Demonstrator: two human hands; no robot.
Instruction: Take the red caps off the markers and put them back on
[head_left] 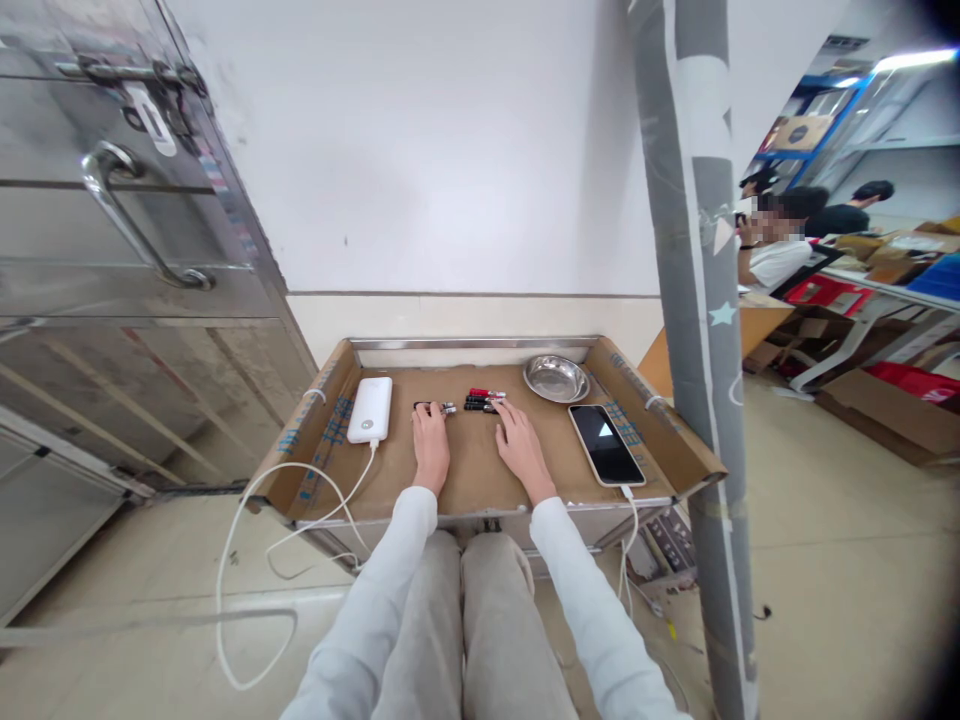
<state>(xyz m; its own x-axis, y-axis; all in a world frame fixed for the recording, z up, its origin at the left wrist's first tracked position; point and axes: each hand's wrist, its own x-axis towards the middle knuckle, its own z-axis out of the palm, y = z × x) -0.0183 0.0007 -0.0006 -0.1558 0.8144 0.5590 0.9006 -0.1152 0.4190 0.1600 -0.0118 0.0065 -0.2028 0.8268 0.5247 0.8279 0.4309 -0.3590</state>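
White sleeves (367, 620) and beige trousers (495, 640) fill the foreground as a person brings both hands over a cardboard-lined worktop (472, 475). Curled downward, the fingers of the left hand (430, 440) cover part of some small dark pieces (449, 409), whose silvery ends show just right of the fingertips; whether they grip anything cannot be told. Those of the right hand (521, 450) are extended and slightly parted, closed around nothing, their tips at the near right end of a small cluster of black cylinders (476, 405). One red cylinder (484, 393) lies along the far side of that cluster, between the two sets of fingers and a little beyond them. Any lettering on these pieces is too small to read.

Left of the left fingers lies a white power bank (370, 410) bearing a round grey mark, a white cable (219, 600) plugged into its near end. Beyond and to the right of the right fingers sits a shiny metal dish (556, 380); nearer, also to their right, a dark-screened phone (607, 448) takes a white lead (634, 520). Blue printed characters (289, 440) run along the cardboard on both outer sides of the fingers, unreadable at this angle. Far right, a carton (801, 133) on a blue shelf carries a dark, illegible logo.
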